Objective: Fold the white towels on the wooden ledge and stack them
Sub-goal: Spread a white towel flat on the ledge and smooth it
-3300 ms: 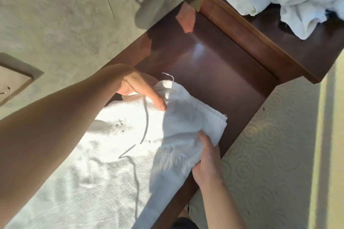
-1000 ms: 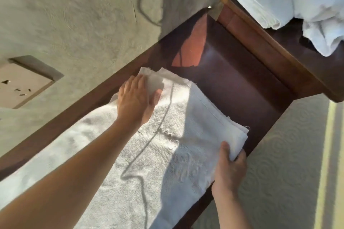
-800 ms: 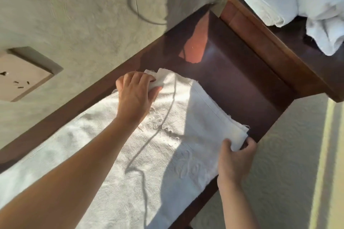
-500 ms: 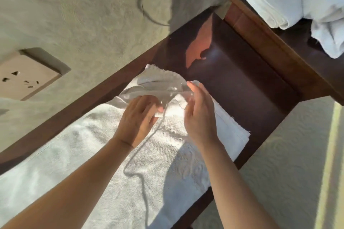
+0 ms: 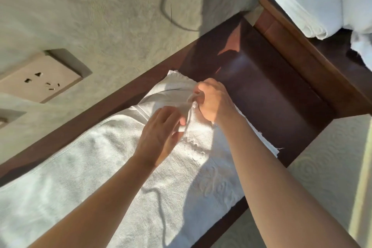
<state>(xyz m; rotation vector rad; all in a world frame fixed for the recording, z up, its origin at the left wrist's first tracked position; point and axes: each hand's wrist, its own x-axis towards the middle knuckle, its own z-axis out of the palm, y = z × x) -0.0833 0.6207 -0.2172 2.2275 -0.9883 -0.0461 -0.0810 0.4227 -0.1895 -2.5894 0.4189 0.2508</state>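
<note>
A white towel [image 5: 96,177] lies spread along the dark wooden ledge [image 5: 267,96], which runs beside a textured wall [image 5: 96,10]. The towel's far end is lifted and bunched where both hands meet. The right hand [image 5: 214,100] has its fingers curled round a gathered fold of the cloth, gripping it just above the ledge. The left hand [image 5: 161,135] rests on the towel right beside it, fingers reaching into the same fold; it seems to pinch the fabric between thumb and fingertips, though the cloth hides the tips. The near corner of the towel [image 5: 271,149] sticks out flat at the ledge's front edge.

On a higher wooden surface [image 5: 298,46] at the far right sits a folded stack of white towels [image 5: 306,0], with a loose white towel [image 5: 362,46] beside it at the frame's edge. A wall socket [image 5: 40,80] is set in the wall at left. Patterned pale flooring [image 5: 322,167] shows below the ledge.
</note>
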